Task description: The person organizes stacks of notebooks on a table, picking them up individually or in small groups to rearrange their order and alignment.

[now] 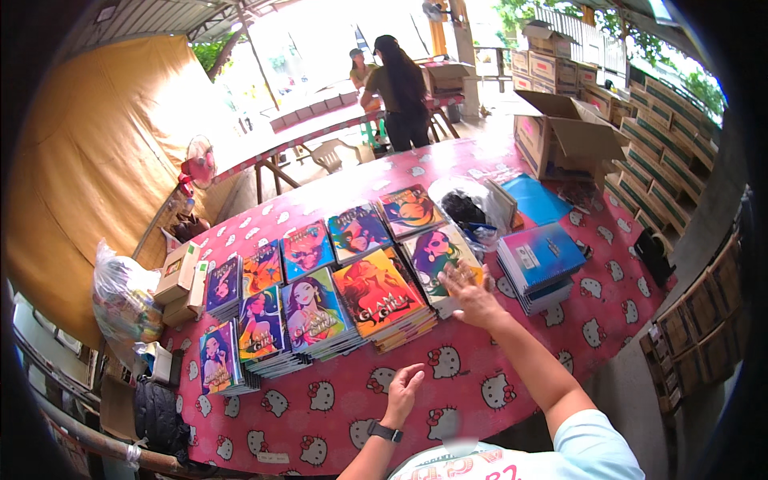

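Over the rightmost front stack of notebooks (432, 254) my right hand (472, 296) lies with its fingers spread, touching the top cover, which shows a drawn figure with long purple hair. My left hand (404, 394), a dark watch on its wrist, hovers near the table's front side with fingers loosely bent and nothing in them. Left of my right hand stands a stack of notebooks with an orange and red cover (380, 294). Beside it is a green-covered stack (314, 312), and several more stacks form two rows. A blue spiral notebook pile (542, 254) sits to the right.
A pink patterned cloth covers the table (320, 400). Behind the notebooks lies a plastic bag (472, 204) with dark contents. An open carton (560, 136) stands at the far right, small boxes (182, 276) at the left. Two people (396, 88) are at another table beyond.
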{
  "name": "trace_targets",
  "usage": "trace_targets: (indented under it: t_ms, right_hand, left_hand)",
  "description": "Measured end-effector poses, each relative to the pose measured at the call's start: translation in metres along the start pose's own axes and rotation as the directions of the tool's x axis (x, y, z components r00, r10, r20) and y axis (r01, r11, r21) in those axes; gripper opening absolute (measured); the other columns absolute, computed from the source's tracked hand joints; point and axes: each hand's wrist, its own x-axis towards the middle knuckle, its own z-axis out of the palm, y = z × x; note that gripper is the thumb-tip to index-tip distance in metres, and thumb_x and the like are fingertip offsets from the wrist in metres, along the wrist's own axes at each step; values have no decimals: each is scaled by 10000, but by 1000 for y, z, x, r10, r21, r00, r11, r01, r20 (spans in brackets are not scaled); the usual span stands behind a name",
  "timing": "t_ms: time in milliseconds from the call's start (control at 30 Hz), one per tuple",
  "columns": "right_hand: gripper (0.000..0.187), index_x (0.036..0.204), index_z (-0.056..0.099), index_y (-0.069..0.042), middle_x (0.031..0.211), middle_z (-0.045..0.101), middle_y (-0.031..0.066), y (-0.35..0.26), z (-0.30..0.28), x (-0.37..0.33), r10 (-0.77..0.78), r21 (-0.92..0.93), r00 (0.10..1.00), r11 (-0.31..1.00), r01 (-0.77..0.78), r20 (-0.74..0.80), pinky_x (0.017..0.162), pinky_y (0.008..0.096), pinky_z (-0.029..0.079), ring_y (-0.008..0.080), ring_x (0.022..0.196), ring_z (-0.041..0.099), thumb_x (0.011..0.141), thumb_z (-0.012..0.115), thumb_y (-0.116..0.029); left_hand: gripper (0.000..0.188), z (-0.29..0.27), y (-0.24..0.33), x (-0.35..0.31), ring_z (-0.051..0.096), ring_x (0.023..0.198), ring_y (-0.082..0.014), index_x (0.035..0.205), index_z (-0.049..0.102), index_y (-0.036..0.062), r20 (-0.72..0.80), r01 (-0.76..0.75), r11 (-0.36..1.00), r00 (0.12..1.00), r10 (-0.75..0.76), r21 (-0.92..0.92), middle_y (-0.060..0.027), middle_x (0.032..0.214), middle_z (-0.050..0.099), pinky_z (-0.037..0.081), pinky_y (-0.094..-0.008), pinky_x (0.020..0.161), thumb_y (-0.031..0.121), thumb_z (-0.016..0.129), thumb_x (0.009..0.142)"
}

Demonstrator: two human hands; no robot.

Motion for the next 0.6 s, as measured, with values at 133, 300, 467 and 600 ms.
trace_targets:
  t_ms: [133,300,467,600]
  right_hand:
    - [235,990,617,-111,1048,630,38,37,32,-1,-244,21,925,965,261,-292,834,388,443,212,964,584,755,626,-101]
    - [77,839,659,-57,871,657,88,-23,-47,-61,-452,695,892,641,325,0,733,330,507,244,808,638,771,625,-45]
    - [244,962,648,-64,970,656,109,2,-39,66,-364,547,929,766,337,-62,772,320,494,265,894,628,725,619,-17]
    - [510,1193,497,-44,1316,438,171,68,36,193,-106,-27,988,994,103,-110,999,394,348,295,1247,382,721,648,-165]
  left_hand:
    - [544,3,20,14,509,1091,-184,1247,481,79,119,229,769,973,-198,-597,-79,1207,537,366,-348,965,462,518,862]
    - [670,-13,34,21,505,1104,-193,1303,394,67,391,381,518,915,-96,-765,-70,1227,501,409,-353,924,489,577,816]
    - [456,-12,-13,19,572,982,-154,1250,424,-6,364,486,788,861,-356,-378,-75,1100,582,459,-324,858,178,565,857]
    - [417,-22,-2,2,565,920,-139,1218,463,-62,127,444,868,896,-426,-220,-111,1084,594,460,-267,784,84,549,837]
